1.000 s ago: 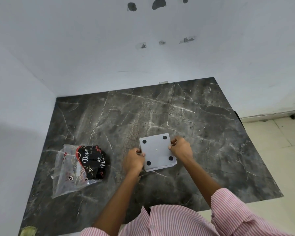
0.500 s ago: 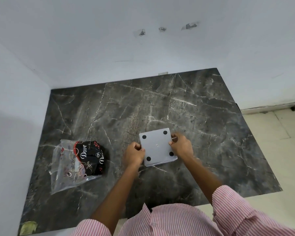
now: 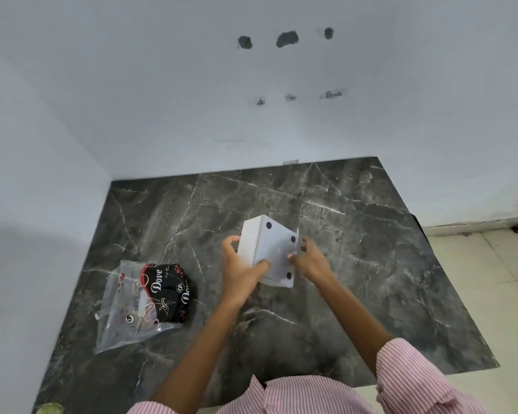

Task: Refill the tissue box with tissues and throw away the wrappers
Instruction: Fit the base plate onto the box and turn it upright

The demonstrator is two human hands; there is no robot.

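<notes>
A white square tissue box [image 3: 274, 249] is tilted up off the dark marble table [image 3: 356, 264], its underside with black round feet facing me. My left hand [image 3: 241, 270] grips its left side, thumb across the bottom face. My right hand [image 3: 310, 259] holds its right edge with the fingertips. To the left lies a clear plastic wrapper [image 3: 123, 309] with a black "Dove" tissue pack [image 3: 166, 292] inside it, untouched on the table.
The table sits in a corner between two white walls; the back wall has several dark holes [image 3: 286, 39]. Tiled floor [image 3: 491, 294] lies to the right of the table's edge. A small yellowish scrap [image 3: 50, 409] sits at the near left corner.
The box lay flat, bottom up, held by both hands; now it is lifted and tipped onto its side, turned toward the right. The camera view has tilted upward. The wrapper has not moved.
</notes>
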